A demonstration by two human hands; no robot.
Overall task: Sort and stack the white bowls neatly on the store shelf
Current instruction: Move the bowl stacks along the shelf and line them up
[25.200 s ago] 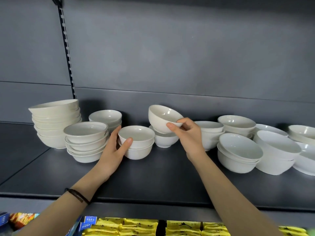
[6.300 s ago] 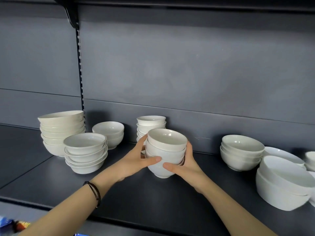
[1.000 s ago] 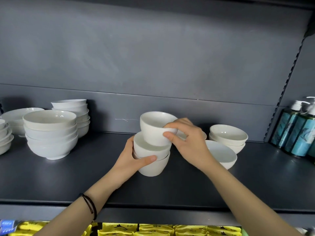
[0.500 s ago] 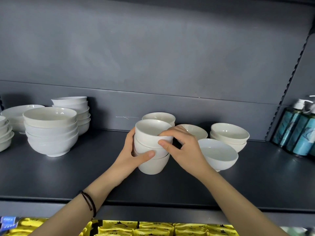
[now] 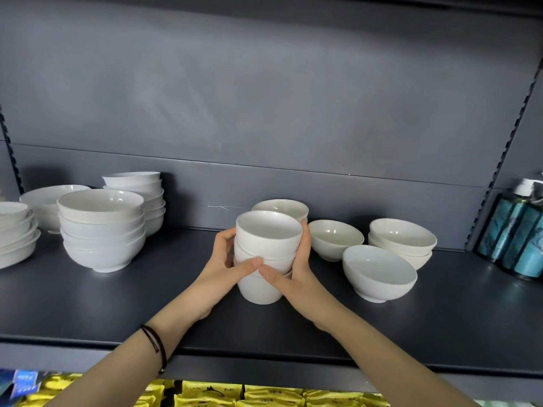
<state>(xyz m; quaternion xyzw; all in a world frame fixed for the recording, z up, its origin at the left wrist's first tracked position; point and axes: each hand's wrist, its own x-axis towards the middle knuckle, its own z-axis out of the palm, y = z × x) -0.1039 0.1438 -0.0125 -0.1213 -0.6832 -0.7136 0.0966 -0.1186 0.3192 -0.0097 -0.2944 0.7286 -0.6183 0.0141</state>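
Cupping a short stack of small white bowls (image 5: 269, 239) from both sides, the left hand (image 5: 226, 268) and the right hand (image 5: 296, 274) have their fingers curled round its walls, and the thumbs meet across its front. The stack looks three bowls high and upright. It stands on the shelf (image 5: 147, 312) about midway along, nearer the front edge than the back wall. I cannot tell whether its foot rests fully on the shelf.

Toward the left end the sorting looks largely done. A stack of wider bowls (image 5: 102, 230) sits in front, with a taller stack of small bowls (image 5: 138, 186) behind it by the back wall. A pile of shallow bowls (image 5: 14, 230) lies at the left edge of view, with one more shallow bowl (image 5: 50, 195) behind it.

Toward the right end the work is unfinished, as I judge it. One bowl (image 5: 279, 207) shows just behind the held stack, its lower part hidden. Another bowl (image 5: 335, 237) sits just beside the right hand, and a nested pair (image 5: 402, 237) lies further right near the back. A single bowl (image 5: 379, 271) in front of that pair tilts toward the front edge.

Teal bottles (image 5: 517, 236) stand at the right end, and yellow packets (image 5: 211, 395) fill the level below.

More than half seems done: the held stack wants setting in line, then the loose bowls on the right need matching by size and stacking
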